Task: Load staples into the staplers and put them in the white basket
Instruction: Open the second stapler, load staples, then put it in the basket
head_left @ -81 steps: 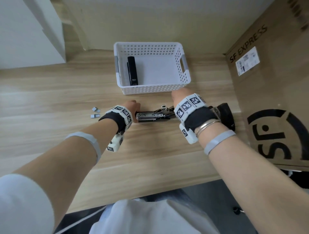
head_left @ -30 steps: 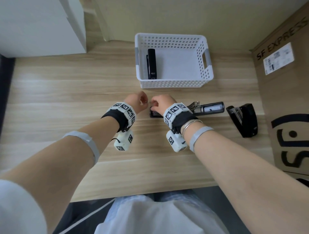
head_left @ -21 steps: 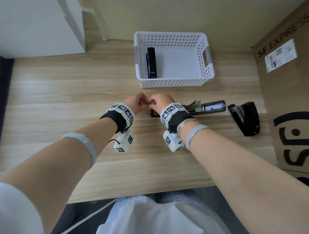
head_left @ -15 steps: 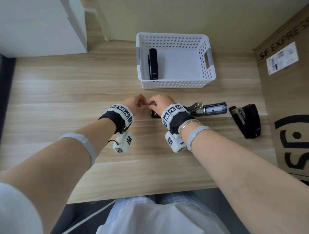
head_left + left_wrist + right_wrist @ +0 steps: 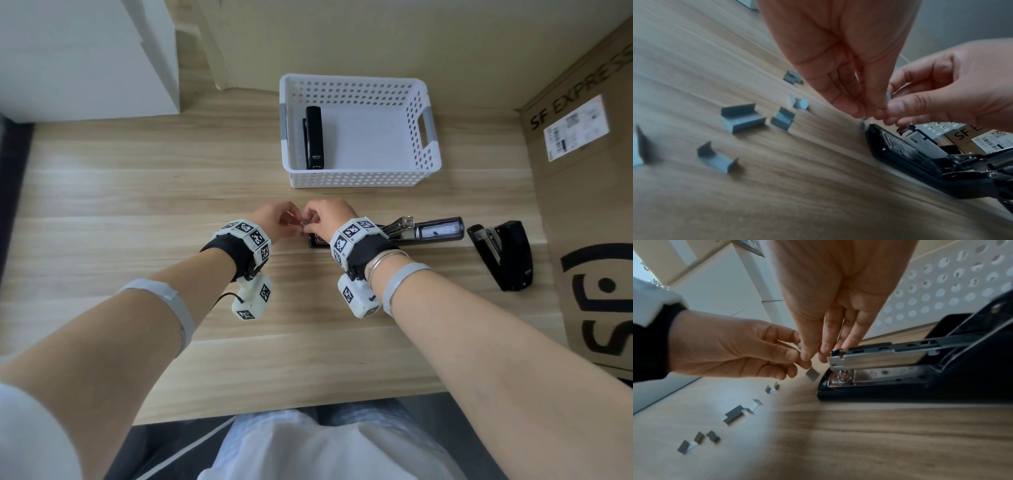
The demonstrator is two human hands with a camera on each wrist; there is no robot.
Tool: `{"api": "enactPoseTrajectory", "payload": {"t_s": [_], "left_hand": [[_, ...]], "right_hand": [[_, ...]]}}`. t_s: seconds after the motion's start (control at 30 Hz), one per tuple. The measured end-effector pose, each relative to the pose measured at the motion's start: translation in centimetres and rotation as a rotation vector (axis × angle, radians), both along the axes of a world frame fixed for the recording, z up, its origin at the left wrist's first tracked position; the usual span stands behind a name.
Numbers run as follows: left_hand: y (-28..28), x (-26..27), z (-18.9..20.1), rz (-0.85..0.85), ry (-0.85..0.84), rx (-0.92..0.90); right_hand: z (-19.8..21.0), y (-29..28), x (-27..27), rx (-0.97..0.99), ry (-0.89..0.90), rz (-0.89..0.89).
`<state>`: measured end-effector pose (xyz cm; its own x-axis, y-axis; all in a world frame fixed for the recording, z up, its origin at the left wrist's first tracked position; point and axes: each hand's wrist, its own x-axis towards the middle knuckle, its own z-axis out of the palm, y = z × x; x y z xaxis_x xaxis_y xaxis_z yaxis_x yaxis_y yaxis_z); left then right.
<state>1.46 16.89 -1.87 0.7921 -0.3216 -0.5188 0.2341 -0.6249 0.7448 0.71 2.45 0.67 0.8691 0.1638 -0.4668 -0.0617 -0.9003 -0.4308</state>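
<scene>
Just left of an opened black stapler point(image 5: 428, 233), my left hand point(image 5: 294, 221) and right hand point(image 5: 309, 223) meet above the table. Both pinch one short grey staple strip point(image 5: 888, 96) between thumb and fingers. The stapler's metal magazine point(image 5: 875, 356) stands raised over its base, with its front end close to my right fingertips. A small blurred grey staple piece point(image 5: 812, 374) shows just below the hands, at the stapler's front. The white basket point(image 5: 359, 178) stands behind, with one shut black stapler point(image 5: 314, 137) lying along its left wall.
Several loose staple pieces point(image 5: 742, 117) lie on the wooden table left of the hands. Another black stapler point(image 5: 503, 253) lies to the right, beside a big cardboard box point(image 5: 589, 205). A white cabinet point(image 5: 85, 58) stands at the back left.
My right hand has left the stapler's body and come to its left end to meet my left hand. Over the last second both hands have stayed there, pinching the strip.
</scene>
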Motion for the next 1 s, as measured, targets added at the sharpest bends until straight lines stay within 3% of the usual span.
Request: {"api": "enactPoseTrajectory", "payload": {"t_s": [0.1, 0.43, 0.8, 1.0], "left_hand": [[-0.4, 0.2, -0.3, -0.003, -0.058, 0.072], [-2.0, 0.2, -0.2, -0.270, -0.199, 0.296], [-1.9, -0.1, -0.9, -0.183, -0.248, 0.330], [-0.4, 0.4, -1.1, -0.257, -0.205, 0.379]], "right_hand": [[0.5, -0.7, 0.0, -0.034, -0.030, -0.009], [1.9, -3.6, -1.1, -0.236, 0.052, 0.067], [1.0, -3.0, -0.5, -0.264, 0.125, 0.038], [0.4, -2.9, 0.1, -0.202, 0.139, -0.021]]}}
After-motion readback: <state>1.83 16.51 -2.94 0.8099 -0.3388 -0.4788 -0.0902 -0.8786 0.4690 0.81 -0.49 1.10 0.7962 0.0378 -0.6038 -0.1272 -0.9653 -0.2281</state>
